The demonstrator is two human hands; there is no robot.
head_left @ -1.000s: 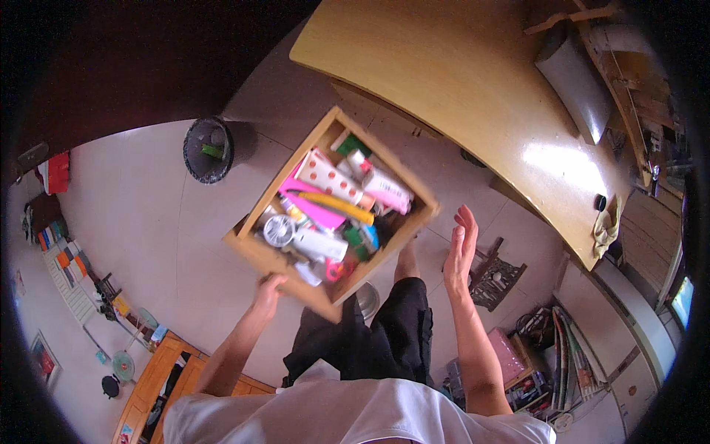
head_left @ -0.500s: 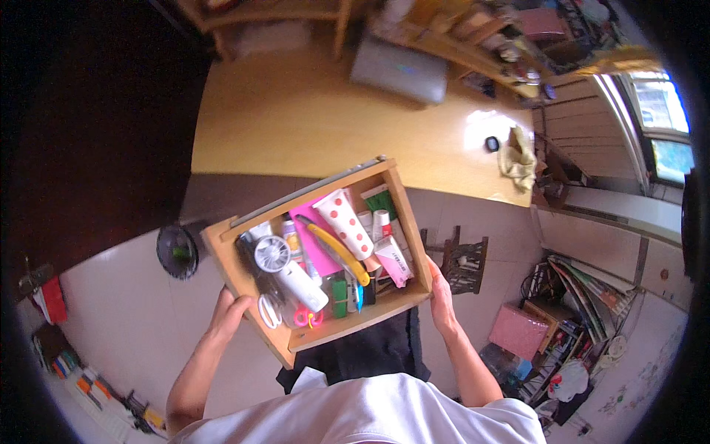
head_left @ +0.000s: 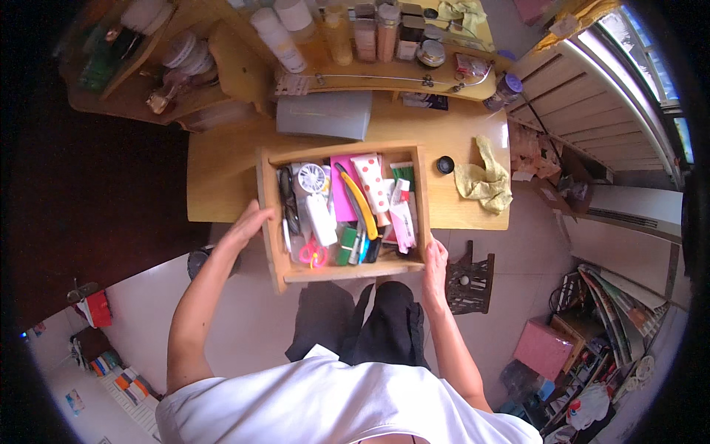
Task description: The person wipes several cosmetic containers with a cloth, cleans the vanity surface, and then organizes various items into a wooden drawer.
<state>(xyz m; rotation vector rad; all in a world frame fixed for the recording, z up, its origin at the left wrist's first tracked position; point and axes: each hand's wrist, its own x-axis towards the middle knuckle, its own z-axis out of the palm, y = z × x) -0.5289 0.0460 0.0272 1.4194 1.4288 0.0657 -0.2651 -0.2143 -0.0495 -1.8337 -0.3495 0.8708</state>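
A wooden drawer (head_left: 347, 277) is held level between my two hands, its far part over the desk's front edge. My left hand (head_left: 251, 222) grips its left side, and my right hand (head_left: 436, 259) presses along its right side near the front corner. Inside lie a white handheld fan (head_left: 319, 214), a yellow curved-handled tool (head_left: 356, 201), a white tube with red dots (head_left: 371, 182), a pink sheet (head_left: 344, 203), pink scissors (head_left: 313, 253), a green packet (head_left: 347, 244) and a pink-and-white box (head_left: 402, 228). Several smaller items overlap and are hard to tell apart.
The wooden desk (head_left: 229, 177) carries a grey case (head_left: 323, 116), a round black lid (head_left: 445, 164) and a crumpled yellowish cloth (head_left: 484, 177). Bottles and jars (head_left: 388, 33) line a shelf behind. A dark stool (head_left: 471, 281) stands on the floor at right.
The drawer has moved up and forward toward the desk and turned from tilted to nearly square. Both hands have kept hold of it. More of the desk shelf now shows.
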